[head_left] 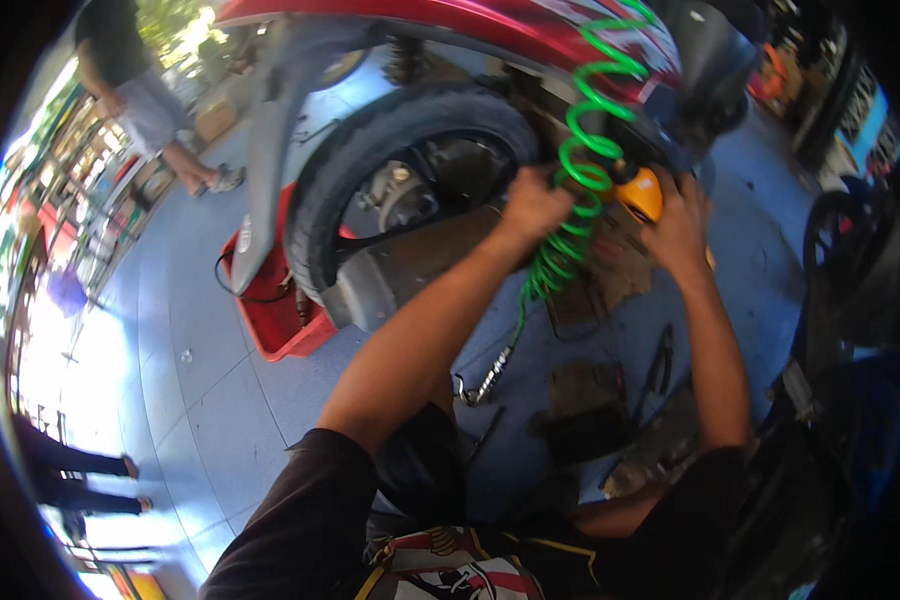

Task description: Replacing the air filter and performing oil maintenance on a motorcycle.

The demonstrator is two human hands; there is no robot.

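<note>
- Your right hand is curled around a yellow piece, which sits at its left side, against the fingers and thumb; its exact kind is hard to tell.
- Your left hand is bent at the knuckles beside the motorbike's rear wheel; its fingertips are hidden, so you cannot tell whether it grips anything.
- Between your two hands hangs a bright green coiled air hose, glossy and springy-looking, its loops loose above and bunched tight below, partly in front of the yellow piece.
- The hose's lower end runs to a shiny metal nozzle, low and nearer you than either hand.
- Left of your left hand stands the rear tyre, dull black rubber around a dark spoked rim.
- The grey muffler, smooth and rounded at its end, lies along the wheel's near side.
- A red plastic tray with angular walls sits on the blue-grey tiled floor.
- Dark, long-handled pliers lie below your right hand, well apart from it.
</note>
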